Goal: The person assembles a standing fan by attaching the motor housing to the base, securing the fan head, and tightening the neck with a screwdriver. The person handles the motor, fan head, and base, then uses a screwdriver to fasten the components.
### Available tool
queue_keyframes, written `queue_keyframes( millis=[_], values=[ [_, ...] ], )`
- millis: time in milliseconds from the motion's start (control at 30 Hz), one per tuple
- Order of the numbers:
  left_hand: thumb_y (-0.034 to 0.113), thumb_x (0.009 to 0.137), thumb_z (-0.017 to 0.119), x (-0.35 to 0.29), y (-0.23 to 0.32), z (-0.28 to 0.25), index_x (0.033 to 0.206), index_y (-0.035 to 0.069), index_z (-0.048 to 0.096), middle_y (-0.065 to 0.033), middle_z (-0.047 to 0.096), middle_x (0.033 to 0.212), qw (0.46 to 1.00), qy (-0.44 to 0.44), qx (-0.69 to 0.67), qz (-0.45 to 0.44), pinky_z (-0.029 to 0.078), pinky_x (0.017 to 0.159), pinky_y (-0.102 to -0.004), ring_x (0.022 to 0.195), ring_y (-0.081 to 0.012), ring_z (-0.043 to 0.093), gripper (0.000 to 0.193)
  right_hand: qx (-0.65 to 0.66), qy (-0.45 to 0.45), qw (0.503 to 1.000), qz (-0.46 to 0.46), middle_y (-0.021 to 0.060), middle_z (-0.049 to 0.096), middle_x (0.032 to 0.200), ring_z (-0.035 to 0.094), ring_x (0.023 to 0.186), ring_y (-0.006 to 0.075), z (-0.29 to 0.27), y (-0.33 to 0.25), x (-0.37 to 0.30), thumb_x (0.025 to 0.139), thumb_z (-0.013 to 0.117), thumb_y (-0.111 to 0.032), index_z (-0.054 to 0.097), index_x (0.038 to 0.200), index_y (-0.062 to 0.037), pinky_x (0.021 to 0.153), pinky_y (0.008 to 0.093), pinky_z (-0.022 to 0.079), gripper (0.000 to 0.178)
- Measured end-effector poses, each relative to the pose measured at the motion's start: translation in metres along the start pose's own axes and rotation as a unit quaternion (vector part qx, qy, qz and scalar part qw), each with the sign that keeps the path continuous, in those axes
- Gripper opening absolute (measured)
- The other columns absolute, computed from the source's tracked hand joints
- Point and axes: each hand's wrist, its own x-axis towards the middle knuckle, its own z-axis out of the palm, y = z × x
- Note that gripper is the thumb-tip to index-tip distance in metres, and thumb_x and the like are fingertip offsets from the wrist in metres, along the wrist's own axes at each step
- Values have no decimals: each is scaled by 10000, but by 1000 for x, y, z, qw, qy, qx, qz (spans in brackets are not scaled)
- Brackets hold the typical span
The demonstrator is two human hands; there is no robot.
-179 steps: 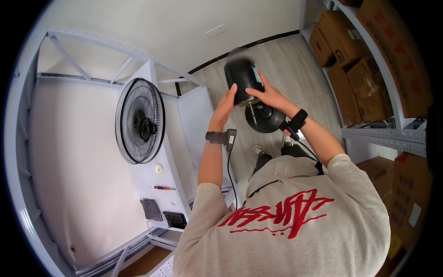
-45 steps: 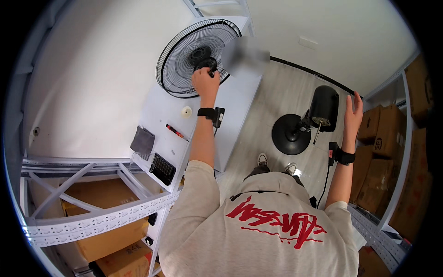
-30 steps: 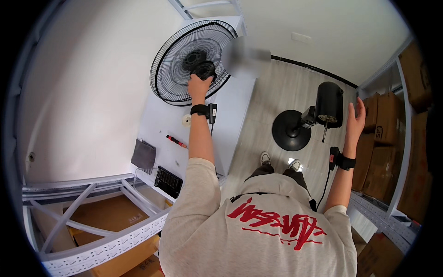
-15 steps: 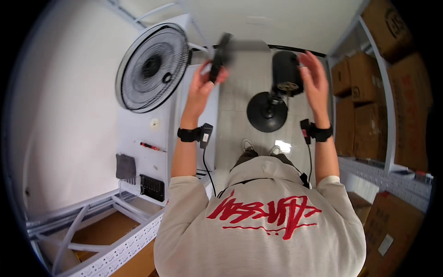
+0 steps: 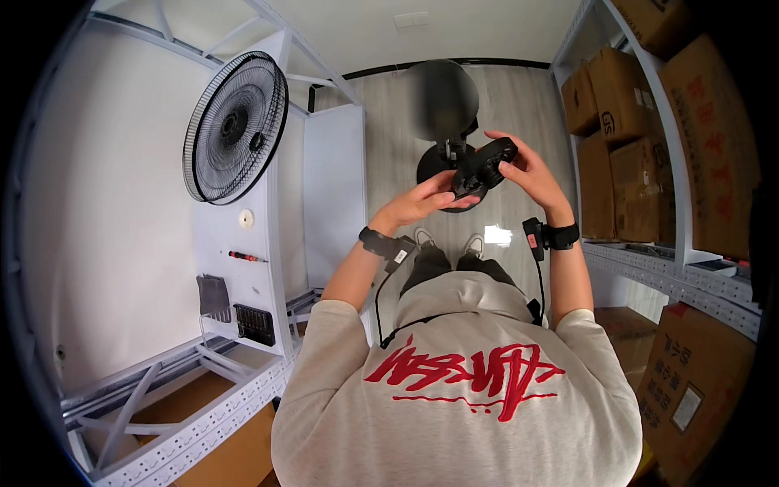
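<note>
Both hands are closed on a black plastic part (image 5: 487,165) with a ridged, rounded end; its exact kind is not clear. My left hand (image 5: 420,200) grips its lower left side, fingers under it. At its right end is my right hand (image 5: 529,172), thumb on top and fingers behind. Just beyond stands a black fan stand: its dark rounded upper part (image 5: 445,93) is smeared by motion above a metal neck joint (image 5: 451,149). The round base (image 5: 428,168) on the floor is partly covered by the held part.
On the white table at left lean a round wire fan grille (image 5: 235,126), a white round cap (image 5: 246,218), a red screwdriver (image 5: 246,256), a grey cloth (image 5: 213,298) and a black tool tray (image 5: 254,325). Cardboard boxes (image 5: 641,174) fill the right shelf.
My left hand has swung right with a black part, from beside the table to the stand. My right hand has left the stand's upper part and come down onto the black part.
</note>
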Motion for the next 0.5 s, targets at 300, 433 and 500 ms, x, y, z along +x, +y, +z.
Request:
queue_keyframes(
  millis=[300, 433, 500],
  values=[
    [126, 1070, 466, -8, -55, -17, 1439, 0, 448, -94, 581, 1381, 980, 131, 122, -86, 477, 1056, -364, 1267, -227, 589, 391, -161, 119, 979, 32, 125, 721, 1075, 673, 916, 164, 15, 71, -8, 972, 675, -259, 517, 1426, -24, 848, 314, 525, 535],
    [110, 1061, 478, -5, -75, -38, 1406, 10, 502, -83, 613, 1340, 967, 178, 165, -79, 494, 1021, -355, 1208, -203, 620, 360, -255, 133, 958, 12, 199, 711, 1009, 690, 855, 295, 29, 74, -6, 983, 648, -265, 439, 1500, -98, 805, 354, 526, 582],
    [116, 1049, 502, 0, -88, -54, 1345, 1, 563, -79, 660, 1260, 954, 195, 216, -76, 505, 972, -346, 1144, -183, 641, 323, -287, 133, 949, 3, 221, 702, 1000, 679, 836, 360, 36, 67, -4, 983, 646, -272, 404, 1524, -121, 788, 380, 527, 612]
  ],
)
